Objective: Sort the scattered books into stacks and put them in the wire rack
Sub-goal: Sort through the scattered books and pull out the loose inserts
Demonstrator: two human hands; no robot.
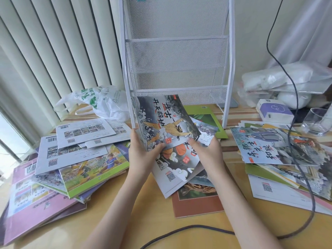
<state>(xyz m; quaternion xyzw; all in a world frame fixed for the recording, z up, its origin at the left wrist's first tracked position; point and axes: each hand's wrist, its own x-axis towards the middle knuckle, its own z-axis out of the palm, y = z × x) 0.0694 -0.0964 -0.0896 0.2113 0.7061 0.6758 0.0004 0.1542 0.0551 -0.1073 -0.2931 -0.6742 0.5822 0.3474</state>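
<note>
Grey-covered thin picture book [167,121] tilts up between 2 grips: left hand [142,153] pinches its lower-left edge, right hand [206,151] pinches the books beneath. Its long axis points up-right at the white wire-mesh rack [177,51], directly behind on the table [143,212].

Two bare forearms, sleeveless as far as visible. Left hand [142,151] and right hand [206,150]: no rings, watch, bracelets or gloves. Short plain fingernails where visible. No markings.
</note>
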